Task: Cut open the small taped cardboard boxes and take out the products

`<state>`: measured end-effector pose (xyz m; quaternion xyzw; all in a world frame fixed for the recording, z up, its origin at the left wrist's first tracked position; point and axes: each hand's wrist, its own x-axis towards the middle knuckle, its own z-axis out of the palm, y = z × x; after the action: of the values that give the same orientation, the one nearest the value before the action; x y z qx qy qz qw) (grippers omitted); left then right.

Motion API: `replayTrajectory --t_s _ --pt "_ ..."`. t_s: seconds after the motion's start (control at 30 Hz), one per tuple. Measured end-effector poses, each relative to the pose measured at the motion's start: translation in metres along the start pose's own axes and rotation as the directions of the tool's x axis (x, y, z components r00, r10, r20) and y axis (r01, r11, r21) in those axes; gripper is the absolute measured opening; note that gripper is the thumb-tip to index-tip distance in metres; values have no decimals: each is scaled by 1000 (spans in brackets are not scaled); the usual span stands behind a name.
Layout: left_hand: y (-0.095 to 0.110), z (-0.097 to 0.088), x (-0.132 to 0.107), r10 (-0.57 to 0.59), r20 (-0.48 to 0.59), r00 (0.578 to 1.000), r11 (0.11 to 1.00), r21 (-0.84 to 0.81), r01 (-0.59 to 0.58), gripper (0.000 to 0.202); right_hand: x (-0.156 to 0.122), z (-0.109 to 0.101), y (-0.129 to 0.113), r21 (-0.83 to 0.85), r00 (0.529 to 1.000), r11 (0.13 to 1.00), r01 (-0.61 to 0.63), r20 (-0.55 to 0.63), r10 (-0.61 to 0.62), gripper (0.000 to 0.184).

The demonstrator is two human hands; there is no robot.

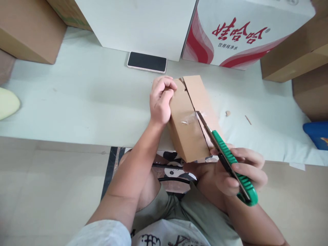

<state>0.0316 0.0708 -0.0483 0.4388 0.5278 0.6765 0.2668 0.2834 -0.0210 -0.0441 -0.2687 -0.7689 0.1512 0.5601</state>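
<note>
A small brown cardboard box (188, 133) lies on the white table (84, 102), its near end past the table's front edge. My left hand (161, 100) is closed, gripping the box's left far corner. My right hand (239, 176) is wrapped round a green utility knife (232, 164). The knife's blade tip rests at the taped seam on top of the box, where clear tape (189, 118) is bunched up.
A black phone (147, 62) lies behind the box. A white box (138, 24) and a red-and-white carton (243, 30) stand at the back. Brown cartons (28, 30) flank both sides. Small cardboard scraps (228, 113) lie right of the box, a blue object (316, 134) at the right edge.
</note>
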Motion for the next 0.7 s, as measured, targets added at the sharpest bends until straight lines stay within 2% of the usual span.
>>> replayTrajectory --t_s 0.07,0.17,0.33,0.43,0.6,0.67,0.7 --pt "0 0 0 11 1 1000 1000 -18 -11 18 7 4 -1 4 992 992 125 -19 -125 21" --pt "0 -1 -1 10 -3 1000 999 -34 -10 18 10 10 -3 14 992 995 100 -82 -98 23" --pt "1 -1 -1 -7 -5 1000 1000 -14 7 18 5 13 -4 -92 987 992 86 -128 -98 28" --pt "0 -1 -1 6 2 1000 1000 -22 -6 18 4 14 -4 -70 986 996 61 -153 -71 27" --pt "-2 -2 -1 36 11 999 998 -50 -36 19 6 11 -5 -112 987 990 89 -127 -103 25" --pt "-1 -1 0 24 10 1000 999 -35 -24 19 4 7 -6 -100 994 992 72 -76 -79 22" --pt "-1 -1 0 12 9 1000 1000 -23 -11 20 3 5 -7 -78 999 997 24 -46 -27 21"
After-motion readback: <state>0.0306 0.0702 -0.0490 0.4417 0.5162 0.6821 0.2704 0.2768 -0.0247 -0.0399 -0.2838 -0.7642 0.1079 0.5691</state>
